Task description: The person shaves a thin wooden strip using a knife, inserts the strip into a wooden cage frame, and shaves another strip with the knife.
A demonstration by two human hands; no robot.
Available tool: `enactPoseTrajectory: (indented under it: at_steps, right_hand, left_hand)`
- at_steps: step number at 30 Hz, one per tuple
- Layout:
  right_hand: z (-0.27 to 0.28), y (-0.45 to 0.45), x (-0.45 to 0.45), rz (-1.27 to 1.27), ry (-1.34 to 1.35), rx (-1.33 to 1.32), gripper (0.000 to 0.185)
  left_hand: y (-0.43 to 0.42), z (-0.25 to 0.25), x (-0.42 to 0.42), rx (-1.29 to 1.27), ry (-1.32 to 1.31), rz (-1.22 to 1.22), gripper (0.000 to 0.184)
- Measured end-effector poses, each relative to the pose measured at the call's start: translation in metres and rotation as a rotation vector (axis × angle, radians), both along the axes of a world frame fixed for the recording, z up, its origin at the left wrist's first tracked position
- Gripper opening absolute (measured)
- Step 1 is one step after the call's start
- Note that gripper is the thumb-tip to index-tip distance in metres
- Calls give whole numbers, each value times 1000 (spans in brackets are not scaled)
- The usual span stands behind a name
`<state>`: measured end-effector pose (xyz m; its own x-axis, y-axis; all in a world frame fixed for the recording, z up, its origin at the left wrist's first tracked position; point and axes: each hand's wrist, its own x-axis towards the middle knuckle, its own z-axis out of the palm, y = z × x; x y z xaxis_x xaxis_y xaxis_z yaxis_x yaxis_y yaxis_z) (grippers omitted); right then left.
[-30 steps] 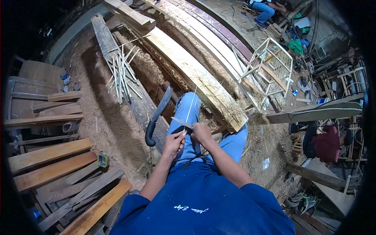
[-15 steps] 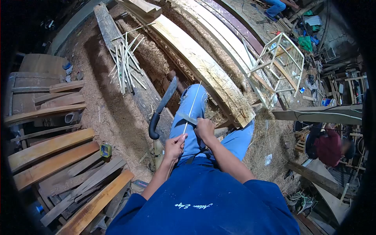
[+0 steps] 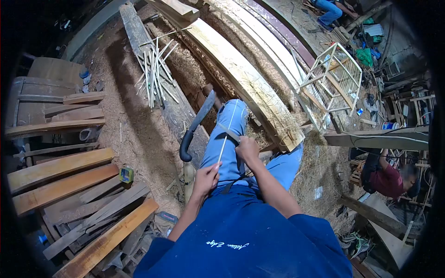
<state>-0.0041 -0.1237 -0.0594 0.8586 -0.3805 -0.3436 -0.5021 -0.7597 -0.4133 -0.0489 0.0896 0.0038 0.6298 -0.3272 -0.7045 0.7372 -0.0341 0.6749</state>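
My left hand [image 3: 206, 179] pinches the lower end of a thin pale stick [image 3: 224, 149], which runs up along my jeans-clad thigh toward the knee. In my right hand [image 3: 247, 149] is a knife, its short blade [image 3: 229, 133] lying across the stick; its handle is hidden in my fist. To the left of my knee, a machete [image 3: 199, 114] with a black handle rests on a weathered plank [image 3: 172, 107]. Farther up that plank lies a loose pile of similar thin sticks [image 3: 154, 76].
A long curved timber [image 3: 232, 62] passes beyond my knees, strewn with shavings. At right stands a slatted wooden cage-like frame [image 3: 334, 81]. Stacked boards [image 3: 65, 185] and a yellow-green tape measure [image 3: 126, 175] lie at left. Another person [image 3: 389, 176] is at far right; someone's legs [image 3: 328, 13] show at top right.
The knife blade has moved up the stick toward my knee, while my left hand has drawn slightly down toward my body. The gap between my hands has widened. The view has shifted slightly.
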Motion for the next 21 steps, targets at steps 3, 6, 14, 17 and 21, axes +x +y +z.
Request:
enactPoseTrajectory:
  at_steps: [3, 6, 14, 17, 21]
  right_hand:
    - [8, -5, 3, 180, -21, 40, 20]
    - [10, -9, 3, 200, -34, 43, 20]
    - [0, -5, -3, 243, -45, -10, 18]
    - [-4, 4, -4, 227, -36, -53, 17]
    - [-14, 11, -8, 255, -47, -110, 16]
  left_hand:
    - [-40, -3, 32, -16, -11, 30, 33]
    - [-60, -10, 53, 15, -62, 0, 31]
    - [-60, -31, 40, 235, -414, -4, 23]
    - [-52, -22, 37, 276, -377, -28, 24]
    - [-41, -22, 29, 253, -325, -4, 23]
